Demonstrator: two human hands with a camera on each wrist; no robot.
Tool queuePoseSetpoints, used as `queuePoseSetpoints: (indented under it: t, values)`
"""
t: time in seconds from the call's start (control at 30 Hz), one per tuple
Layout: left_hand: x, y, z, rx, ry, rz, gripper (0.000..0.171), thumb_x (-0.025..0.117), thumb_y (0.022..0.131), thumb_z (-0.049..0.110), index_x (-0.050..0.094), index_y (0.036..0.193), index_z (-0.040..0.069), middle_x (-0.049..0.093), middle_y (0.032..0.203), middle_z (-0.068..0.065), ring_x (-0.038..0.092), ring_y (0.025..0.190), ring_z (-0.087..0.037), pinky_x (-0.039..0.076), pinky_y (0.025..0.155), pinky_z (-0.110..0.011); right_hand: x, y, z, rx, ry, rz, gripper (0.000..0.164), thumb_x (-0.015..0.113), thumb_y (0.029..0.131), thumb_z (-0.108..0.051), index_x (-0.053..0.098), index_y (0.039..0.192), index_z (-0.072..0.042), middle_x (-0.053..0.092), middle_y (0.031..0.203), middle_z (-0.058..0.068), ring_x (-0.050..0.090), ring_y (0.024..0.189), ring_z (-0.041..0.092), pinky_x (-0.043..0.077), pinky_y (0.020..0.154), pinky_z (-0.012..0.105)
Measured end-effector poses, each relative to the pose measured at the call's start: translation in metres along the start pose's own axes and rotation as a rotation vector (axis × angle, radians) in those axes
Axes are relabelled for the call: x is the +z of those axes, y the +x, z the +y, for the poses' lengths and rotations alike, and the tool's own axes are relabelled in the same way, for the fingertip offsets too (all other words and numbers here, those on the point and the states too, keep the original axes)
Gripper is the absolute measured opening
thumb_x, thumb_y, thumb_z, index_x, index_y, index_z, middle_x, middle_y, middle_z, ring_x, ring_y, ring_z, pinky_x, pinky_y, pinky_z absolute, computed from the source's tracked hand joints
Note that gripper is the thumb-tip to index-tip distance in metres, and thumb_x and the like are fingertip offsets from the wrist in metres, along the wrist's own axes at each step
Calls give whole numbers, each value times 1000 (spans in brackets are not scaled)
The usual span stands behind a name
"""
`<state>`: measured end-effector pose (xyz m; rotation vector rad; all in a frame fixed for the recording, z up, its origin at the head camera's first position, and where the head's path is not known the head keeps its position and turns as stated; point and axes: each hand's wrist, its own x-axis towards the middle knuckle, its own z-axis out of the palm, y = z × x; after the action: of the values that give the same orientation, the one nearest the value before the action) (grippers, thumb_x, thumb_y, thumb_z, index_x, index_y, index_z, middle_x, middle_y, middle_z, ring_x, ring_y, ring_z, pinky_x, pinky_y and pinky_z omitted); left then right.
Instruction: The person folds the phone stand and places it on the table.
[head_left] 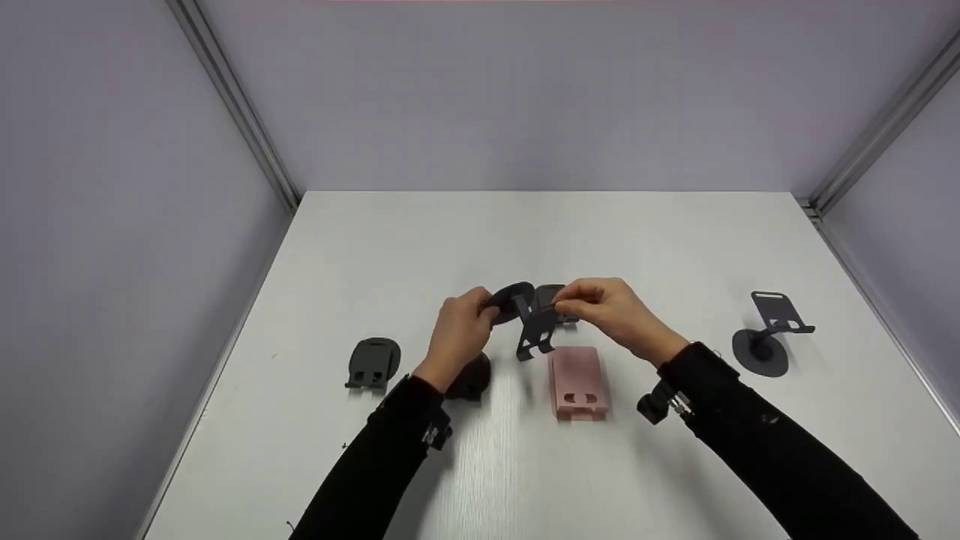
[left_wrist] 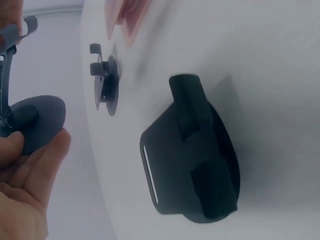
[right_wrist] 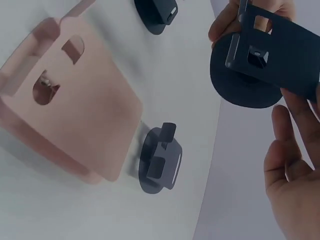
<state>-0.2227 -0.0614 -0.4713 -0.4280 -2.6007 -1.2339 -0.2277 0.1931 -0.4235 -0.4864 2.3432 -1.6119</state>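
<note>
My left hand (head_left: pixel 457 326) grips the round base of a dark grey phone stand (head_left: pixel 538 330), raised above the table. At the other end, my right hand (head_left: pixel 611 315) pinches the upper edge of its plate. The stand is unfolded, its arm angled out from the base and the lipped end of the plate pointing down. In the left wrist view, thumb and fingers clasp the disc base (left_wrist: pixel 47 125) at its rim. The slotted plate (right_wrist: pixel 290 57) overlaps the base in the right wrist view.
On the white table (head_left: pixel 360 255), a pink folded phone stand (head_left: pixel 577 382) lies below the hands. Dark folded stands lie at the left (head_left: pixel 373 361), beside the left wrist (head_left: pixel 472 377) and behind the held one (head_left: pixel 551 294). An unfolded dark stand (head_left: pixel 780 315) is at the right.
</note>
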Motion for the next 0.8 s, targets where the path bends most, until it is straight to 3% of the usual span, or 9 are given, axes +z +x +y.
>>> queuePoseSetpoints:
  t: [0.1, 0.23, 0.53, 0.7, 0.8]
  values:
    - [-3, 0, -2, 60, 90, 36, 8, 70, 92, 3, 65, 86, 4, 73, 77, -9, 62, 65, -23, 51, 62, -40, -2, 1, 3, -60, -153, -23, 14, 75, 94, -25, 79, 102, -14, 76, 96, 2, 67, 90, 26, 54, 78, 29]
    - [-6, -1, -3, 119, 163, 54, 7, 69, 93, 3, 65, 88, 6, 73, 77, -10, 68, 65, -30, 54, 60, -45, -4, 2, 11, -243, -338, -42, 8, 76, 93, -17, 80, 99, -15, 76, 92, 1, 62, 82, 14, 47, 70, 25]
    - [-8, -4, -2, 254, 305, 92, 8, 67, 95, 3, 62, 89, 5, 73, 75, -10, 70, 61, -31, 54, 54, -43, -4, 7, 24, -698, -513, -23, 13, 80, 84, -1, 78, 96, -6, 73, 89, 3, 66, 82, 17, 51, 70, 27]
    - [-6, -3, -4, 280, 321, 105, 11, 68, 94, 3, 60, 87, 6, 72, 71, -9, 68, 59, -31, 52, 53, -44, -3, 8, 28, -796, -538, -5, 17, 82, 80, 3, 78, 94, -6, 72, 85, 2, 64, 78, 17, 53, 64, 34]
    - [-5, -3, -3, 279, 316, 100, 11, 67, 93, 1, 61, 87, 6, 72, 71, -9, 68, 60, -31, 52, 53, -44, -3, 8, 29, -816, -520, -2, 17, 81, 80, 4, 77, 93, -5, 72, 85, 2, 64, 77, 18, 54, 64, 33]
